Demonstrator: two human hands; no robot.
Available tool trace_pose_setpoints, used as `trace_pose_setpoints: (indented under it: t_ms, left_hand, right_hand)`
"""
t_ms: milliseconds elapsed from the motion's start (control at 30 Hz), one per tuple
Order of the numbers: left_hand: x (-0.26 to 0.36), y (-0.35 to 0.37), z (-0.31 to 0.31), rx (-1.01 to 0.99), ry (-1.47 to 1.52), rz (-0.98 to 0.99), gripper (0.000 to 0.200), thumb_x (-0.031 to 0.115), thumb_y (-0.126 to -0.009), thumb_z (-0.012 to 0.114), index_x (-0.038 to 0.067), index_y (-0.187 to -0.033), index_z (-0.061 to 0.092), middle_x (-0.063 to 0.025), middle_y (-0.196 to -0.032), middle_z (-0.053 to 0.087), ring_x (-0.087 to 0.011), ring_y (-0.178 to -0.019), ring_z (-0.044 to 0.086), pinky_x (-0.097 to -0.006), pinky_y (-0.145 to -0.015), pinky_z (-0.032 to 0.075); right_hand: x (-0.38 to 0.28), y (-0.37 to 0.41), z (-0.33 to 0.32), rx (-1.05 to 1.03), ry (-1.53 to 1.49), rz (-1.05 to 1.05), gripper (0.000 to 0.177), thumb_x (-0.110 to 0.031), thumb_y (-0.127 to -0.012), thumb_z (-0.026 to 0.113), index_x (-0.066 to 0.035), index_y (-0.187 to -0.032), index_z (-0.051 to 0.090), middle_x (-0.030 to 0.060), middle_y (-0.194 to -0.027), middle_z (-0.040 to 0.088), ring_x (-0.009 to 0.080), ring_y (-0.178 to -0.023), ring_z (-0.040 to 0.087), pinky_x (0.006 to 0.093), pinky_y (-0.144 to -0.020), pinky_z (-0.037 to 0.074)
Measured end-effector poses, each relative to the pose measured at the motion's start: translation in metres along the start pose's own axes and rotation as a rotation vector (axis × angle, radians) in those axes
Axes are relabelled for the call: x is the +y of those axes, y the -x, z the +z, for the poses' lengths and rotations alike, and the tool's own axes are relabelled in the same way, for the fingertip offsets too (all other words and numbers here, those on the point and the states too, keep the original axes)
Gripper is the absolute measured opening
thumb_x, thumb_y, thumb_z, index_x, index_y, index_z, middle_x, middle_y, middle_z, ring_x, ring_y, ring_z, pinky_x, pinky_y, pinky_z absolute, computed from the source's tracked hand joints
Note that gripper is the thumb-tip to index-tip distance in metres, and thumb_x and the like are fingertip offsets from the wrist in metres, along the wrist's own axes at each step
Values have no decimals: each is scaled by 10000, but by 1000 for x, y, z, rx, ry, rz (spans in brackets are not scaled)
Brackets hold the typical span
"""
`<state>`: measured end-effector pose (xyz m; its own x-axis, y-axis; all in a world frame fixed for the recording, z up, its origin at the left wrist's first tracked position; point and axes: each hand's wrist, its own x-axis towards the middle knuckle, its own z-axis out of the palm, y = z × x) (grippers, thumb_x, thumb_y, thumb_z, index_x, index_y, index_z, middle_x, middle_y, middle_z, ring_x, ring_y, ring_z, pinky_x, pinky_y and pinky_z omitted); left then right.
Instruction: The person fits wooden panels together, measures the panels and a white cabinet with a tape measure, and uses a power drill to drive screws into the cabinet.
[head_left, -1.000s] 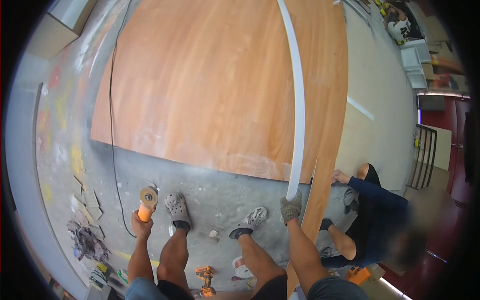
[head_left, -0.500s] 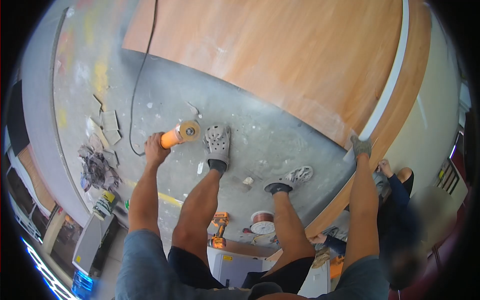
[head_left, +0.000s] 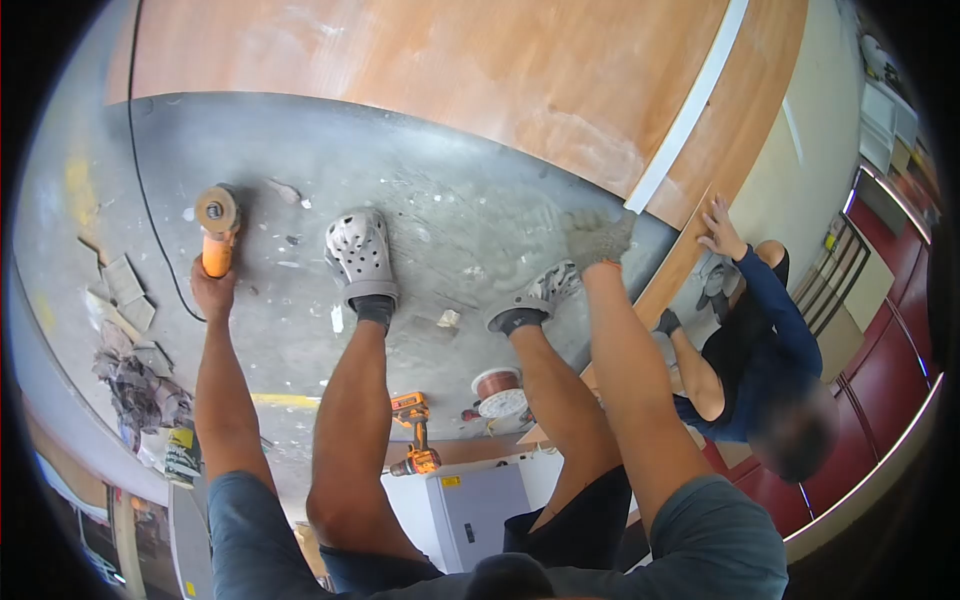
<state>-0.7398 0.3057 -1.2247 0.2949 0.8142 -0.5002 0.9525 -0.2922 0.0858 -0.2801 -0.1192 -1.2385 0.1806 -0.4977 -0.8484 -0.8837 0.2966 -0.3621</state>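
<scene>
My left hand (head_left: pixel 213 290) is wrapped round the orange body of an angle grinder (head_left: pixel 218 252), its round disc facing up above the floor. My right hand (head_left: pixel 598 238), in a grey glove, is over the floor just left of the lower end of a white strip (head_left: pixel 690 105). Its fingers look spread, though somewhat blurred, and nothing shows in them. The strip lies along a large wood-toned panel (head_left: pixel 430 60), near its right side. A black cord (head_left: pixel 140 170) runs across the panel and down the floor near the grinder.
A co-worker (head_left: pixel 770 330) crouches at the right, one hand on the panel's edge. My feet in grey clogs (head_left: pixel 360 250) stand on the floor. Near my legs are an orange drill (head_left: pixel 415 435) and a wire spool (head_left: pixel 500 393). Tile pieces (head_left: pixel 125 285) and crumpled material (head_left: pixel 135 390) lie left.
The view has swung right, bringing more of the co-worker into sight. My right hand has come off the strip's end to the left. The grinder has tilted, its disc now above my left hand.
</scene>
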Motion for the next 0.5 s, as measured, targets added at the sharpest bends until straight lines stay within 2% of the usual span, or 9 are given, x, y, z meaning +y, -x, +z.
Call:
trace_pose_setpoints:
  t_ms: [33,67,133,167,233,267,333,467,500]
  left_hand:
    - [-1,-5,1,-14,22,-28,449,160,-643,695,44,-1059,573,-170,-971,627,-360,-928,595,-430,-806,458]
    - [-2,-8,5,-29,45,-57,435,165,-649,697,33,-1042,568,-176,-965,623,-356,-926,594,-422,-803,456]
    - [0,-6,18,-33,14,-63,432,169,-655,699,29,-1040,560,-175,-975,619,-348,-926,594,-416,-805,454]
    - [0,-5,25,-29,-15,-73,431,173,-662,701,26,-1037,551,-175,-984,615,-340,-927,593,-410,-807,452]
    - [0,-3,32,-52,-4,-103,472,180,-660,725,29,-1068,541,-169,-1013,608,-334,-945,588,-408,-822,447]
    - [0,-3,35,-67,9,-136,515,186,-659,749,32,-1099,531,-164,-1042,600,-328,-964,582,-405,-837,442]
    - [4,-4,38,-85,22,-120,598,195,-649,776,35,-1155,501,-159,-1080,586,-327,-997,570,-403,-863,433]
    - [16,-3,36,-65,-22,-93,855,202,-617,831,42,-1323,375,-169,-1176,541,-332,-1092,528,-398,-934,405]
    - [19,-4,34,-66,-24,-93,855,202,-617,831,42,-1323,375,-169,-1176,541,-332,-1092,528,-398,-934,405]
  right_hand:
    - [10,7,9,-33,-279,223,764,-626,-839,416,-47,-1339,411,121,-1431,359,265,-1321,339,443,-1084,285]
    - [22,-4,10,-25,-283,222,764,-626,-839,416,-47,-1339,411,121,-1431,359,265,-1321,339,443,-1084,285]
    - [40,-32,18,-252,-490,299,827,-678,-815,380,-81,-1388,347,98,-1495,253,286,-1367,248,471,-1113,225]
    - [43,-30,31,-244,-493,297,827,-678,-815,380,-81,-1388,347,98,-1495,253,286,-1367,248,471,-1113,225]
    - [42,-30,58,-502,-528,171,766,-655,-843,353,-111,-1382,369,99,-1476,297,292,-1359,267,469,-1114,232]
    - [41,-44,61,-493,-531,168,766,-655,-843,353,-111,-1382,369,99,-1476,297,292,-1359,267,469,-1114,232]
    - [38,-62,69,-641,-688,141,692,-618,-880,341,-126,-1363,401,102,-1430,376,300,-1328,329,477,-1097,273]
    - [39,-71,83,-508,-630,116,597,-544,-919,373,-115,-1330,436,95,-1375,449,309,-1256,425,485,-1048,353]
    - [39,-71,86,-451,-579,111,561,-513,-924,404,-115,-1316,450,94,-1360,465,311,-1230,453,484,-1023,385]
